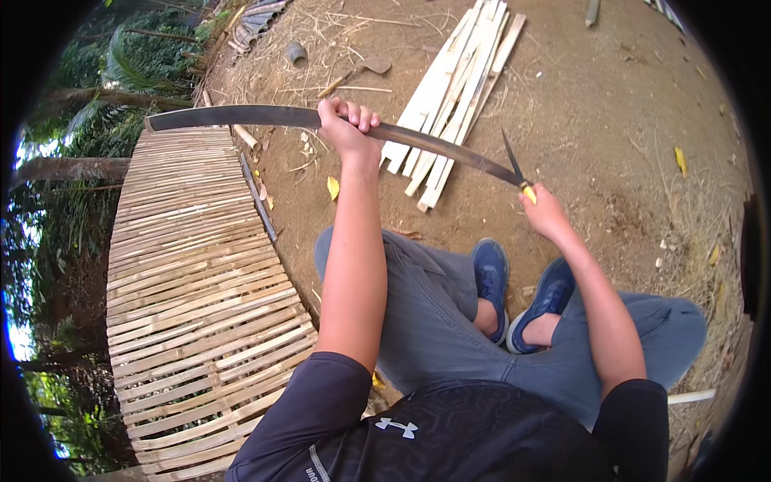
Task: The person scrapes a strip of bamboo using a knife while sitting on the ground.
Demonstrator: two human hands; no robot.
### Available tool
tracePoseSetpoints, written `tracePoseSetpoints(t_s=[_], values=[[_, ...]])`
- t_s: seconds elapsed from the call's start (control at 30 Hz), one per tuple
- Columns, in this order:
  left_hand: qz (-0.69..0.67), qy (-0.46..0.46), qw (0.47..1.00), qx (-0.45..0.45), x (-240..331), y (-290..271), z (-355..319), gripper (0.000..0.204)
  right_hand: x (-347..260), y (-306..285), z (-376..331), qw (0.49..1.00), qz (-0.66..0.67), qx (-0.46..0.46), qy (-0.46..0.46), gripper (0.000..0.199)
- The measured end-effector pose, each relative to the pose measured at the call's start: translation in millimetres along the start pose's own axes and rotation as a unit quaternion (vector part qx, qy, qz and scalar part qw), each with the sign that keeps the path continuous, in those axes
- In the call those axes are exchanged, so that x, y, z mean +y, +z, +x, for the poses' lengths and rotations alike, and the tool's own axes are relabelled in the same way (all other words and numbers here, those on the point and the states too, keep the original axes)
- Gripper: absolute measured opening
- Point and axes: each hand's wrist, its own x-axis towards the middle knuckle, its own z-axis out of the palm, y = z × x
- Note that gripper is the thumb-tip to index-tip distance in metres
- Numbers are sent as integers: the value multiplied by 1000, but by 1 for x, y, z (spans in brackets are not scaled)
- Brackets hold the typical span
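Long dark bamboo strip [241, 117] runs left-right across the far side w/ left hand [347, 127] fingers wrapped round its middle, while right hand [544, 212], fingers pinching a yellow-handled knife [515, 167], meets the strip's right end, blade pointing far.

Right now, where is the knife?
In the head view the knife is right of centre, in the right hand, its blade meeting the right end of the long bamboo strip that the left hand grips, beside the pile of split slats.
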Motion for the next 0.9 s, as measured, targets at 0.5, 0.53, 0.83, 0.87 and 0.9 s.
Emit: tracePoseSetpoints(t_s=[0.5, 0.53, 0.83, 0.87, 0.9], values=[[51, 40, 993, 100, -4, -6, -4, 47, 51, 14, 31, 993, 37, 97, -58, 31], [56, 47, 993, 96, -7, 0, -5, 47, 56, 11, 28, 994, 29, 97, -37, 32], [5, -12, 997, 74, -11, 11, -14, 31, 1, 0, -25, 995, -79, -5, 56, 46], [29, -23, 998, 43, -5, 10, -10, 30, -6, 4, -24, 997, -77, -13, 29, 46], [20, -29, 999, 35, -13, 1, -13, 31, -2, 15, -30, 999, -51, -4, 3, 42]])
